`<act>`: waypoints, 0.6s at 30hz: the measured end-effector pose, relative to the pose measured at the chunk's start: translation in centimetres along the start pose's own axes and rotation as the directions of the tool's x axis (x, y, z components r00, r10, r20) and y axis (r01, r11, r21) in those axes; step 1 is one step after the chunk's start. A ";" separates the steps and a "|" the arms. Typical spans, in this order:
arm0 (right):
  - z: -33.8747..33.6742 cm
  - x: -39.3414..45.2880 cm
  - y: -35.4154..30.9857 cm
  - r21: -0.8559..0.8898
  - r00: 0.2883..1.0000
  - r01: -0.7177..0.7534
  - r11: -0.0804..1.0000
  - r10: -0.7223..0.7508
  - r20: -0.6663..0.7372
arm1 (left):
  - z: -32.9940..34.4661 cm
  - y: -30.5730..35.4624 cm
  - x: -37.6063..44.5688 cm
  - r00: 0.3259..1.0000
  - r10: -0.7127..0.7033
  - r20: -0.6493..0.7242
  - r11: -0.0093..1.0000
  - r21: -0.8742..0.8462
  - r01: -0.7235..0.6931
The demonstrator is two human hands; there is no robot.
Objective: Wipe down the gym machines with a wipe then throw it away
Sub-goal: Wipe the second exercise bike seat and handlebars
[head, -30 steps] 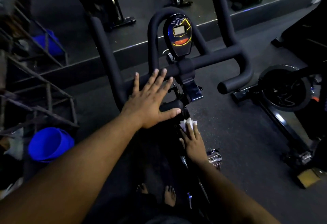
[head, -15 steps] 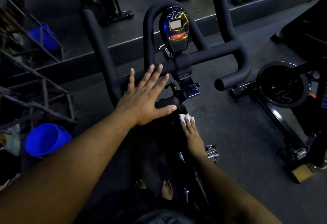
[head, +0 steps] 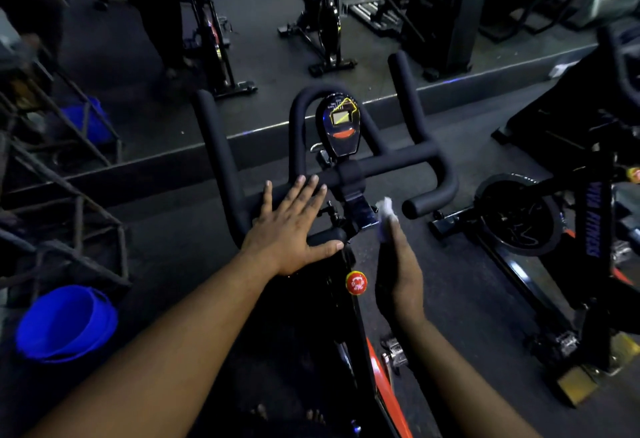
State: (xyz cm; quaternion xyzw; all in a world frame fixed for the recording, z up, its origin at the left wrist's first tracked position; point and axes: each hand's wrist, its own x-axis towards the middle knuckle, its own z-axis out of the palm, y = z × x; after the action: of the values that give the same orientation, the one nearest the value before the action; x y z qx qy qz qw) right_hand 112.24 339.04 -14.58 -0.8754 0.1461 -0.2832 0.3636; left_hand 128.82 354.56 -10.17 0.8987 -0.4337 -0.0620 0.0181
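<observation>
- The spin bike (head: 349, 299) stands mid-room, handlebar (head: 398, 160) ahead.
- Left hand (head: 289, 229) lies flat on the handlebar's left side, fingers straight and spread.
- Right hand (head: 398, 264) reaches up just right of the handlebar stem, fingers extended, pinching the white wipe (head: 385, 216) at their tips.

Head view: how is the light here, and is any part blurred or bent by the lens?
Head view: the room is dim, and the dark handlebar barely stands out from the floor; only the lit console and red knob are bright. The wipe at the right hand's fingertips is smeared by motion, while the left hand looks sharp. The wide lens bends the edges.
</observation>
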 end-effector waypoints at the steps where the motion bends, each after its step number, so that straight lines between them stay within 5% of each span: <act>1: -0.1 1.7 -0.4 -0.078 0.996 0.085 0.993 -0.082 0.045 | 0.0 0.0 0.1 1.000 -0.003 -0.001 1.000 0.000 0.003; 3: 0.7 3.7 0.1 -0.265 0.955 0.221 0.939 -0.154 0.254 | 0.0 0.1 -0.1 1.000 -0.007 -0.014 1.000 -0.001 0.007; 5: 1.6 4.6 1.4 -0.418 0.911 0.247 0.874 -0.063 0.408 | 0.0 0.2 -0.2 1.000 -0.009 -0.024 1.000 -0.004 0.009; 11: 1.2 2.7 2.5 -0.547 0.946 0.214 0.809 -0.033 0.321 | -0.1 0.1 -0.2 1.000 0.002 -0.026 1.000 -0.017 -0.002; 18: 0.6 6.6 1.9 -0.504 0.886 0.304 0.809 -0.046 0.461 | 0.1 -0.1 0.0 0.999 0.011 -0.033 0.999 -0.030 -0.012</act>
State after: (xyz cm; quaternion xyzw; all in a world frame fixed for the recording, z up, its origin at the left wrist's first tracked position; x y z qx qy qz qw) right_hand 117.74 335.06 -13.72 -0.9930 0.0562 -0.0614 0.0840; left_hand 128.86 354.65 -10.29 0.8968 -0.4373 -0.0538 0.0393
